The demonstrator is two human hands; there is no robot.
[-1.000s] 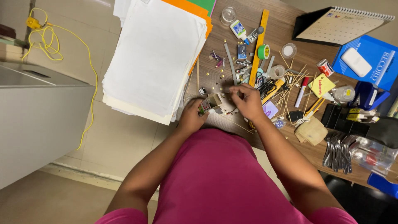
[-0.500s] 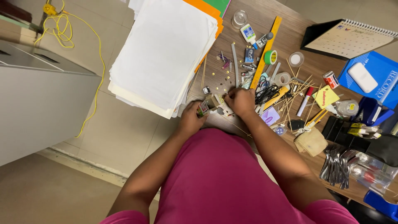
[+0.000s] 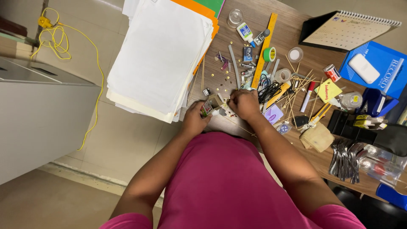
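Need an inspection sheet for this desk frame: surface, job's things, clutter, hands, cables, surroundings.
Surface: wooden desk, crowded edge to edge.
Job's things: small card packet in the left hand; small bits under the right hand, too small to tell.
Clutter: paper stack hanging over the desk edge, yellow ruler, green tape roll, glue bottle, scattered sticks, desk calendar, blue book, spoons.
Hands: left closed on the packet; right fisted over the bits, its grip hidden.
Cables: yellow cable loose on the floor.
Surroundings: tiled floor, grey cabinet beside it.
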